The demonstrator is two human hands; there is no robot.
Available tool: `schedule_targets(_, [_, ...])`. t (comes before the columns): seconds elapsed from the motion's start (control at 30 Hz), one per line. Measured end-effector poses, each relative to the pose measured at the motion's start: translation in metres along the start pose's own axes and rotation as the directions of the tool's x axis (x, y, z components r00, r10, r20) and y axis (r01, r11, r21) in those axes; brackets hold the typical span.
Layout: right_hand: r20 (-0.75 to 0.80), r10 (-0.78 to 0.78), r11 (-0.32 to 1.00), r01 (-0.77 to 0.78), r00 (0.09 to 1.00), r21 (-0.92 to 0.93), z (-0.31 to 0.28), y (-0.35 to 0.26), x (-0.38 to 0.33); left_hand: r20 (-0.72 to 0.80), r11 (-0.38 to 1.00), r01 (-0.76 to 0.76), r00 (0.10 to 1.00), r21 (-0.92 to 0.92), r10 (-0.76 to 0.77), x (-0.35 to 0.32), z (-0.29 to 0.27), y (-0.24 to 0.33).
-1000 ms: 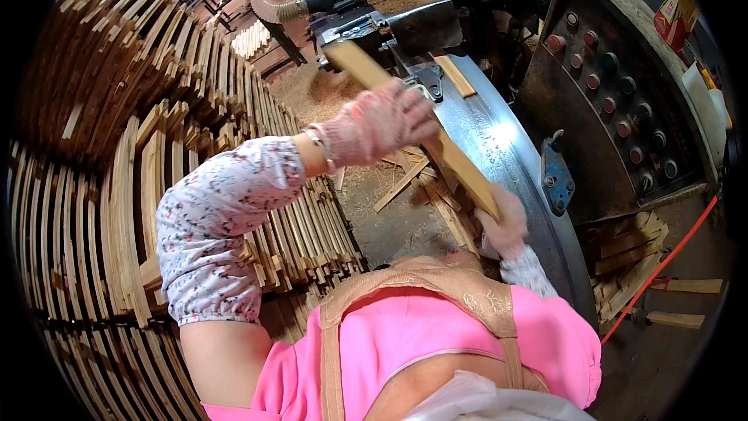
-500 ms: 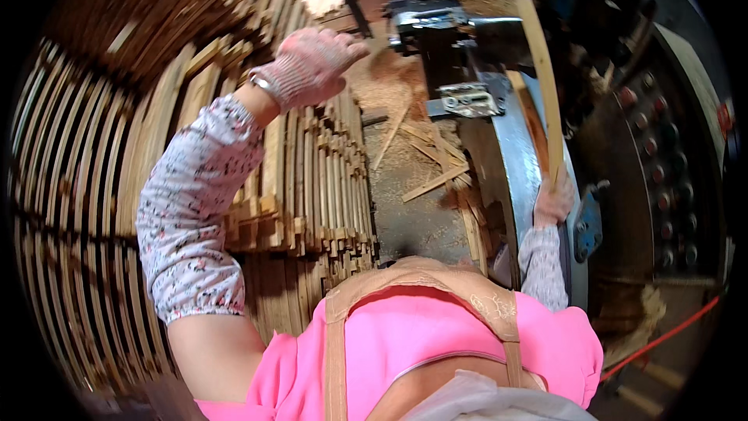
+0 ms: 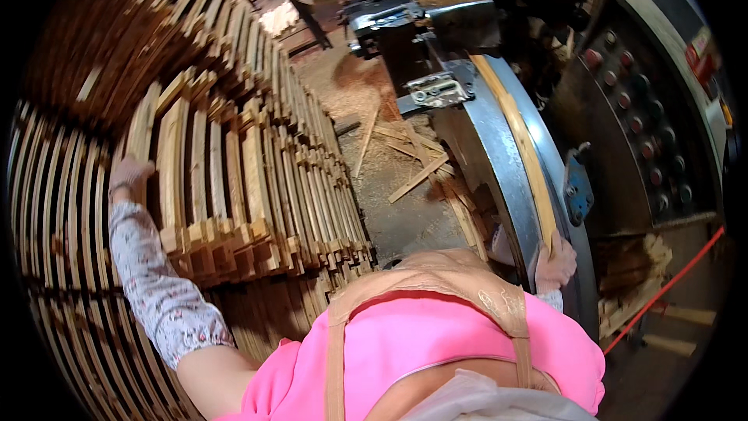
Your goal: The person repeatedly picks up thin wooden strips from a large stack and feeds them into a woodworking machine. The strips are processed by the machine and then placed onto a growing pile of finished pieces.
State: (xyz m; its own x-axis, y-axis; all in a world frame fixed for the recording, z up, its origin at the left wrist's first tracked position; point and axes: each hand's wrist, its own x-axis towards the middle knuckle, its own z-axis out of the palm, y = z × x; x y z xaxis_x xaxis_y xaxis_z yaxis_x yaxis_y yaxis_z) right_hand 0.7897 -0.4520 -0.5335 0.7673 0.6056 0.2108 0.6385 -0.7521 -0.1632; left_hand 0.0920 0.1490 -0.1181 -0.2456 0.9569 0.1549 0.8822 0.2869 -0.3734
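My left hand, in a pale pink knit glove, has reached far left to the stacked wood. Its fingers are closed around the near end of a wooden strip on the pile, partly hidden by the glove. On the right, my gloved right hand grips the near end of another long wooden strip. That strip lies along the curved metal bed of a woodworking machine, its far end near the machine head.
Stacks of wooden strips fill the left side. Offcuts and sawdust lie on the floor between stacks and machine. A control panel with several buttons stands at right, beside a blue bracket and a red bar.
My left hand has swung from above the stack's far end down and left onto a strip. The right hand's strip, angled up before, now lies along the machine bed. The view has shifted.
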Motion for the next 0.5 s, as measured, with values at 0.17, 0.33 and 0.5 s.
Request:
schedule_targets(0.17, [-0.114, -0.024, 0.999, 0.022, 0.993, -0.024, -0.021, 0.007, -0.016, 0.075, 0.993, 0.031, 0.996, 0.117, -0.04, -0.056, -0.047, 0.082])
schedule_targets(0.33, [-0.345, -0.242, 0.956, 0.285, 0.907, 0.076, 0.031, -0.053, 0.114, -0.087, 0.99, -0.124, 0.988, 0.069, 0.13, -0.095, -0.074, 0.105])
schedule_targets(0.5, [-0.063, -0.209, 0.97, 0.215, 0.976, 0.11, 0.039, -0.113, 0.195, -0.341, 0.801, -0.59, 0.735, 0.103, 0.586, -0.155, -0.107, 0.16])
